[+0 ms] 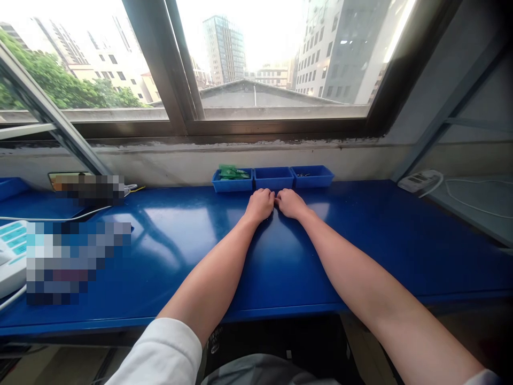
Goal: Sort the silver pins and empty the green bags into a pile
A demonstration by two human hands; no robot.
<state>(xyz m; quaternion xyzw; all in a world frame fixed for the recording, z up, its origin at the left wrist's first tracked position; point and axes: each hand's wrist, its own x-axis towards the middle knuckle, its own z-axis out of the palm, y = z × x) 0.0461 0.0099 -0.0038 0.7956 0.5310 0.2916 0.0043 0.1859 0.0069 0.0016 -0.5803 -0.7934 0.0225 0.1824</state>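
Note:
My left hand (262,204) and my right hand (290,203) meet at the fingertips, just in front of a row of three joined blue bins. Both have curled, closed fingers. Whatever lies between them is too small and too hidden to name. Directly behind the hands is the middle bin (274,182). Green plastic packets (231,172) fill the left bin (233,185). In the right bin (315,182) lie a few small dark or metallic pieces (304,175), whose kind I cannot make out.
The blue tabletop (192,278) runs below a window. At the left stand a white device with teal keys (14,243), cables and blurred-out items. A white power strip (420,181) lies at the right, near a grey shelf (476,208). Metal posts rise at both sides.

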